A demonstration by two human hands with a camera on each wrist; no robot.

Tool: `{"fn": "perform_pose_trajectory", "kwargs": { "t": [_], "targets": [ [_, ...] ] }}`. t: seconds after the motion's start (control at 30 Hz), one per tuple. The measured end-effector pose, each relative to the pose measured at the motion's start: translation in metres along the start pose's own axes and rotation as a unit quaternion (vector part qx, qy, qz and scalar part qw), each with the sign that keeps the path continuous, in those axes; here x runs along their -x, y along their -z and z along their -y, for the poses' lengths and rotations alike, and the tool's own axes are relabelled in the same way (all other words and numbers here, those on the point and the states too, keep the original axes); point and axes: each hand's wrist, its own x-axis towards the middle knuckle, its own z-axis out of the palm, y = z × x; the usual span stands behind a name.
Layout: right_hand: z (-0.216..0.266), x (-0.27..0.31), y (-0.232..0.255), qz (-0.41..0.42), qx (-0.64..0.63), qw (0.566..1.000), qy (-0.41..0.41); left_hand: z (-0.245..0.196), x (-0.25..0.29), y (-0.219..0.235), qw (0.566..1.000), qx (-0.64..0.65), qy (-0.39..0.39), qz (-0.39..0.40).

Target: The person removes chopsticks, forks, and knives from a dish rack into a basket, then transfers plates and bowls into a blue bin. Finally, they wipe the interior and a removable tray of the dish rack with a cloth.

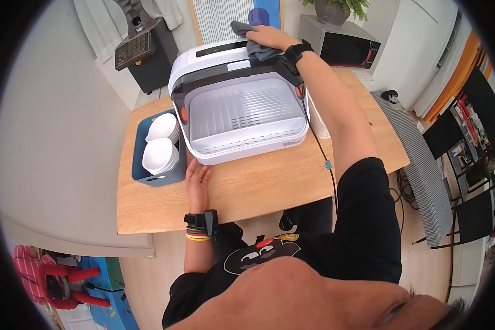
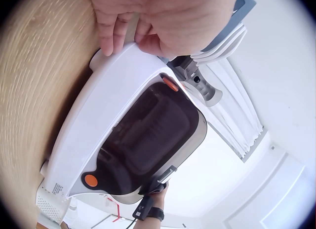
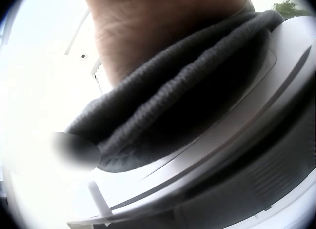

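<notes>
A white dish-drying cabinet (image 1: 247,144) stands on the wooden table with its dark, see-through lid (image 2: 148,135) raised and a ribbed white rack (image 1: 247,110) inside. My right hand (image 1: 272,37) holds a grey cloth (image 1: 263,52) against the top of the lid. Folds of the cloth (image 3: 173,95) spread under the palm in the right wrist view, where the fingers are hidden. At the cabinet's front left corner is my left hand (image 1: 197,187), its extended fingertips (image 2: 107,46) touching the base. The left hand holds nothing.
Left of the cabinet, a blue bin (image 1: 173,176) contains stacked white bowls (image 1: 160,155). A black cable (image 1: 319,140) with a teal clip hangs down the right side. Behind stand a microwave (image 1: 341,47) and a potted plant (image 1: 335,11). A white basket (image 1: 318,118) sits right of the cabinet.
</notes>
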Motion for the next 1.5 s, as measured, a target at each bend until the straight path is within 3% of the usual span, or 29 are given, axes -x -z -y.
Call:
{"fn": "perform_pose_trajectory", "kwargs": {
  "t": [0.2,0.33,0.43,0.5,0.67,0.8,0.9,0.97,1.03,1.13,1.37,1.5],
  "targets": [
    [-0.012,0.005,0.009,0.033,-0.103,0.994,0.035,0.000,0.000,-0.002,1.000,-0.004,-0.004,-0.002],
    [-0.005,0.019,0.024,0.058,-0.143,0.988,0.011,0.001,-0.002,-0.002,1.000,-0.007,-0.001,-0.008],
    [-0.011,0.025,0.027,0.015,-0.169,0.985,0.016,0.000,-0.002,-0.002,1.000,-0.006,0.002,-0.011],
    [-0.022,0.020,0.030,0.047,-0.206,0.977,0.013,0.000,-0.002,-0.004,1.000,-0.005,0.006,-0.013],
    [-0.038,0.030,0.032,0.036,-0.314,0.946,-0.077,0.001,-0.004,-0.003,1.000,-0.008,0.003,-0.012],
    [-0.043,0.040,0.032,-0.003,-0.323,0.941,-0.100,0.002,-0.004,-0.002,1.000,-0.002,0.002,-0.009],
    [-0.067,0.040,0.031,-0.004,-0.410,0.907,-0.100,0.003,-0.004,-0.001,1.000,0.005,-0.003,-0.006],
    [-0.092,0.031,0.026,0.026,-0.556,0.818,-0.145,0.001,-0.003,-0.003,1.000,-0.001,-0.003,-0.012],
    [-0.114,0.031,0.018,0.016,-0.563,0.818,-0.118,0.001,-0.002,-0.003,1.000,-0.002,-0.004,-0.012],
    [-0.132,0.041,0.010,0.080,-0.666,0.718,-0.186,0.000,-0.001,-0.005,1.000,-0.004,-0.003,-0.014],
    [-0.139,0.061,-0.019,-0.036,-0.709,0.692,-0.129,0.001,0.000,-0.002,1.000,0.007,-0.007,0.001],
    [-0.152,0.070,-0.029,0.004,-0.719,0.681,-0.137,0.001,0.000,-0.002,1.000,-0.001,-0.007,-0.001]
  ]
}}
